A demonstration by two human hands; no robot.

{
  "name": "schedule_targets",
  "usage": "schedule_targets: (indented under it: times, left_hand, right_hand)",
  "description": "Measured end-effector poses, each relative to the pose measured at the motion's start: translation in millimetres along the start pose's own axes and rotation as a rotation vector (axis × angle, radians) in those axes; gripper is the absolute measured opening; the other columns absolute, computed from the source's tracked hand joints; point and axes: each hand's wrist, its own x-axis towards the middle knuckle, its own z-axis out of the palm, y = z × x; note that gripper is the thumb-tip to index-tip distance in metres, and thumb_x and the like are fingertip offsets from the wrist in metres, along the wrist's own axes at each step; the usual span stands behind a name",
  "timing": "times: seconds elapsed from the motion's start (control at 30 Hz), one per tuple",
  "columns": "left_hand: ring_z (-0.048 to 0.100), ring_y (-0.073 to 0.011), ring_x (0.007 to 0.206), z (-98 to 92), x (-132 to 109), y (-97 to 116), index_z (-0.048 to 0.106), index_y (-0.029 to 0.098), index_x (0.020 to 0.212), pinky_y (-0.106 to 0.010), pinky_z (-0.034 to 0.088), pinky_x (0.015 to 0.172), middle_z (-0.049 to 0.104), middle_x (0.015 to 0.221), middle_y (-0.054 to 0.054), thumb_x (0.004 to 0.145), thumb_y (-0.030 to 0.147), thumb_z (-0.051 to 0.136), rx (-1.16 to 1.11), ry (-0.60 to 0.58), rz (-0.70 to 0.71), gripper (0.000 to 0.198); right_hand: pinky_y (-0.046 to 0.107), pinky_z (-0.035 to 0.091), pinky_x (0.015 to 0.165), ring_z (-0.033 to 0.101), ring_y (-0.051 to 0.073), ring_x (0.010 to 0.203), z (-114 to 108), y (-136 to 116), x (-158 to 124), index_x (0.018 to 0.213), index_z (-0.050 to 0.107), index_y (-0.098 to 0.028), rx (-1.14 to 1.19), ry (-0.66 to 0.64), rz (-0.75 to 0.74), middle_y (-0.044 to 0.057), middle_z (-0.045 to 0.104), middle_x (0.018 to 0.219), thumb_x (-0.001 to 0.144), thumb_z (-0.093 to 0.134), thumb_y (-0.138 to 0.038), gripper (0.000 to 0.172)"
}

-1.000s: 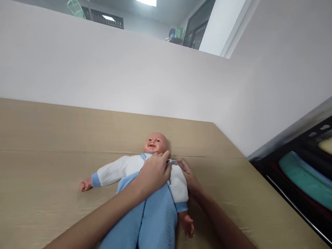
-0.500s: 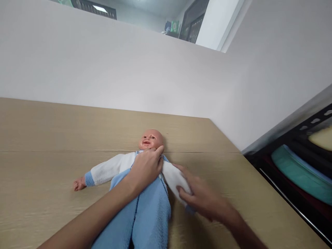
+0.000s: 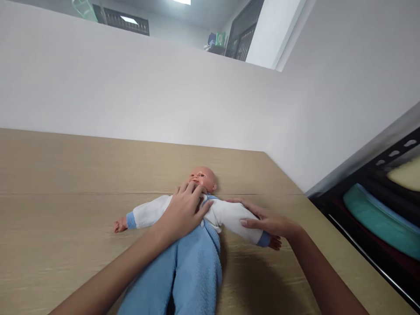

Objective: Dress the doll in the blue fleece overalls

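A baby doll (image 3: 198, 258) in a blue and white fleece outfit lies on its back on the wooden table (image 3: 65, 166), arms out to both sides. Across its upper chest, just below the chin, rests my left hand (image 3: 185, 205), fingers stretched and thumb apart; it covers part of the collar. My right hand (image 3: 269, 221) holds the doll's white sleeve (image 3: 232, 214) on the right, thumb on the near side and fingers along the far side. The blue cuff and small plastic hand stick out past my grip. The doll's feet are outside the view.
A pale wall (image 3: 141, 96) rises behind the table, with an opening (image 3: 177, 26) into another room above. To the right, below the table's edge, a black rack (image 3: 367, 175) holds a teal item (image 3: 377, 218) and a pale yellow one (image 3: 407, 175).
The doll's right-side arm has swung outward and up with my right hand, baring its plastic hand. The doll's head has shifted slightly right. My left hand's fingers have spread flatter on the chest.
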Motion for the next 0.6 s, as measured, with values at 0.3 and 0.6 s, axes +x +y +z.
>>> schedule_targets:
  times: [0.3,0.6]
  left_hand:
    - [0.058,-0.0269,0.117,-18.9,-63,-42,0.059,0.026,0.119,-0.044,0.045,0.106,0.063,0.124,-0.007,0.113,0.040,0.047,-0.335,0.120,-0.062,0.019]
    - [0.061,-0.0279,0.114,-8.5,-107,-62,0.056,0.027,0.122,-0.043,0.050,0.105,0.067,0.120,-0.006,0.108,0.056,0.050,-0.572,-0.032,-0.288,0.033]
  right_hand:
    - [0.059,0.043,0.123,0.056,0.038,0.144,5,40,10,0.157,0.054,-0.037,-0.153,0.223,-0.139,0.006,0.059,0.160,0.089,0.079,-0.040,0.072]
    - [0.059,0.043,0.121,0.060,0.039,0.138,20,61,16,0.143,0.066,-0.029,-0.139,0.267,-0.197,0.011,0.068,0.148,0.092,0.074,-0.046,0.055]
